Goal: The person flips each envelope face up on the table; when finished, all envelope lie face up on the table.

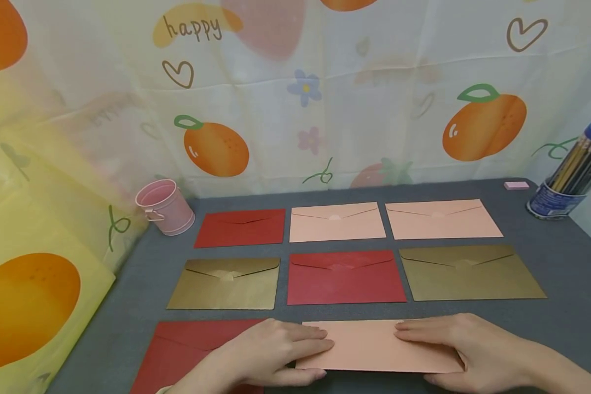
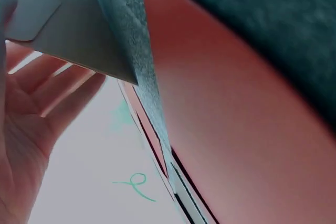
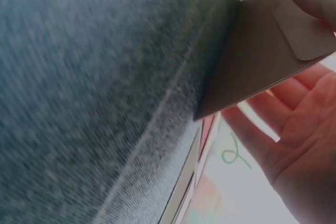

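Note:
A pale pink envelope (image 1: pixel 359 346) at the near edge of the layout is held between both hands, its plain side up in the head view. My left hand (image 1: pixel 280 353) grips its left end, fingers over the top and thumb at the near edge. The right hand (image 1: pixel 477 350) grips the other end the same way. From beneath, the left wrist view has the envelope (image 2: pixel 79 40) tilted against the dark table, flap side showing. The right wrist view also has its flap (image 3: pixel 304 30), with the thumb on it. A red envelope (image 1: pixel 177 350) lies partly under the left forearm.
Behind lie two rows: a red envelope (image 1: pixel 241 229) and two pink ones, then a gold envelope (image 1: pixel 224 284), a red one (image 1: pixel 347 278) and another gold one. A pink bucket (image 1: pixel 164 208), an eraser-like block (image 1: pixel 516 185) and a pencil tub (image 1: pixel 556 197) stand around the back.

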Demonstrator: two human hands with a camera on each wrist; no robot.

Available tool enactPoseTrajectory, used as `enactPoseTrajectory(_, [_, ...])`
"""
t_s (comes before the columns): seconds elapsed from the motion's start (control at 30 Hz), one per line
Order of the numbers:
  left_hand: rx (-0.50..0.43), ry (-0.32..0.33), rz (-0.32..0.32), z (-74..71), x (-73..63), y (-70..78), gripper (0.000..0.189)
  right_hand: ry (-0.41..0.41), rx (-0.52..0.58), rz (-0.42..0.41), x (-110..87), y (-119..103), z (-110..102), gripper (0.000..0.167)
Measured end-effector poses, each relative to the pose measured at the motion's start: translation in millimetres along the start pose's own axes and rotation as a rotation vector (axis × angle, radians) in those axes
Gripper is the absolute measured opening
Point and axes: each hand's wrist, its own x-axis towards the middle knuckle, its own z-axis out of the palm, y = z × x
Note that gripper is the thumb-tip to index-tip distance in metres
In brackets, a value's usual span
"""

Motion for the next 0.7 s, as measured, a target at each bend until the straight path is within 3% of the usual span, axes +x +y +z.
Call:
enactPoseTrajectory(0.17, [0.011, 0.228, 0.125, -1.6, 1.0, -5.7, 0.023, 0.104, 0.094, -0.079, 2.0, 6, -4, 0.047])
enactPoseTrajectory(0.37, [0.066, 0.393, 0.196, -8.4, 5.3, -9.2, 0.017, 0.226, 0.095, -0.156, 6.9, 5, -8, 0.044])
enactPoseTrajectory(0.5, [-0.012, 0.415, 0.171, -11.7, 6.1, -8.7, 0.017, 0.243, 0.13, -0.164, 8.8, 3, -11, 0.045])
enactPoseTrajectory(0.7, [-0.136, 0.384, 0.109, -11.5, 3.4, -7.8, 0.017, 0.248, 0.189, -0.16, 9.3, 3, -10, 0.044])
